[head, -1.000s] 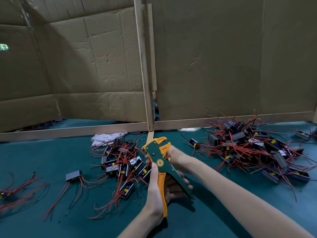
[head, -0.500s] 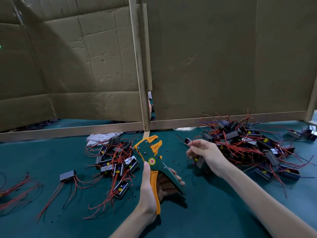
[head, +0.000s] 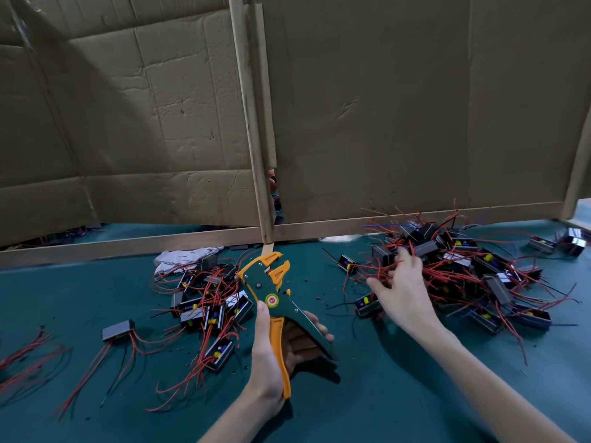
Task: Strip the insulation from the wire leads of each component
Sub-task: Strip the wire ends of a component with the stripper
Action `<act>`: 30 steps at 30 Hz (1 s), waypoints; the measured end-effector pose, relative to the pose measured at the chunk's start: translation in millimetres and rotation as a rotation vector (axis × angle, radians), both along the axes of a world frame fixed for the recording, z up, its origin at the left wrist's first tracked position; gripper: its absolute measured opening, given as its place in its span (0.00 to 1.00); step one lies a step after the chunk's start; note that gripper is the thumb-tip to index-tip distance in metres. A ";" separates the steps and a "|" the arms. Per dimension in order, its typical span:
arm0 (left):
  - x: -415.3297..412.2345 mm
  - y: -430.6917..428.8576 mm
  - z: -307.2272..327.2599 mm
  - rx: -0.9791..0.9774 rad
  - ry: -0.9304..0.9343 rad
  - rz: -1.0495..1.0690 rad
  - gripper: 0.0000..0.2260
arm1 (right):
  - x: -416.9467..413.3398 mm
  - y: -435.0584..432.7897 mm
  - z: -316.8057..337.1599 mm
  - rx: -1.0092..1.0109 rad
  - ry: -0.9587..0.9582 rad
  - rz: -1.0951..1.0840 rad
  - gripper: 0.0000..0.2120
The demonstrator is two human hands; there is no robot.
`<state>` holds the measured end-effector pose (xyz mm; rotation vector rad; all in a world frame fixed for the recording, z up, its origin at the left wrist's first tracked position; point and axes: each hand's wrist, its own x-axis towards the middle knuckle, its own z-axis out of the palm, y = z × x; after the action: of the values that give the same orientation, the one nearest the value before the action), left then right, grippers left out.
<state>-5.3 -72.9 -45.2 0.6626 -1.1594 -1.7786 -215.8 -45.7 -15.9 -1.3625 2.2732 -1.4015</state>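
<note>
Reaching into the component pile at two o'clock, the right grip, fingers spread and empty, should pinch one body, leads free; the left grip clasps the stripper.

A single wide-angle view from a camera worn on the person's head. It looks forward and down across a green-covered bench, which fills the lower half of the frame. An upright cardboard wall at the bench's far edge faces the lens and fills the upper half. The camera sits close to the work: both bare forearms enter from the bottom edge. The left hand, gripping a wire stripper, is nearest, at lower centre. The right hand, fingers spread, lies farther out, right of centre. The wooden rail at the wall's foot bows with the wide lens.
</note>
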 end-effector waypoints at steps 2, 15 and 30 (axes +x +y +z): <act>-0.1 -0.3 -0.5 0.013 0.014 0.001 0.36 | 4.2 5.4 5.4 -0.208 -0.032 0.002 0.37; -1.0 -1.4 -0.5 0.030 0.031 0.021 0.35 | 4.8 9.0 19.3 -0.444 -1.100 0.836 0.26; -0.4 -1.5 -1.8 -0.021 -0.003 0.052 0.36 | -42.3 15.0 12.4 0.308 0.846 -0.049 0.19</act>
<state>-5.7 -74.4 -46.9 0.6773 -1.1514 -1.7208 -258.1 -30.7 -3.5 -2.0429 2.8325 -0.4426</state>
